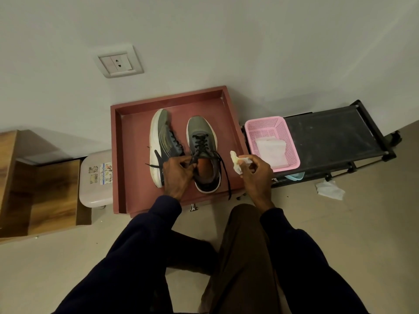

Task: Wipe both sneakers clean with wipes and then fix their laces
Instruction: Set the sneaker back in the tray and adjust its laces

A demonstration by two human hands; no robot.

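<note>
From your head view, your left hand (178, 175) sits at the near end of the upright sneaker (203, 141), with its fingers (184, 165) curled and pinching the black lace (224, 175) just beside the shoe's opening. One loose end of that lace runs down the sneaker's right side and hangs over the near edge of the red tray (229, 109).

Your right hand (256, 175) is raised just right of that shoe, apart from it. Its fingers (246, 160) are closed narrowly around a crumpled white wipe (235, 163), which sticks out to the left of your thumb.

Both shoes rest inside the tray. The upright sneaker stands on its sole with its toe pointing far, towards the wall. The second sneaker (162, 141) lies on its side just left of it, white sole facing left, and your left hand covers part of its near end.

Right of the tray, a pink basket (291, 141) sits on the left end of a low black rack (335, 132), with a white pack of wipes (271, 148) inside. A used wipe (330, 190) lies crumpled on the floor near the rack. Left of the tray stands a small white stool (95, 180), and beyond that a wooden unit (45, 189). A wall socket (119, 63) is mounted on the far wall.
</note>
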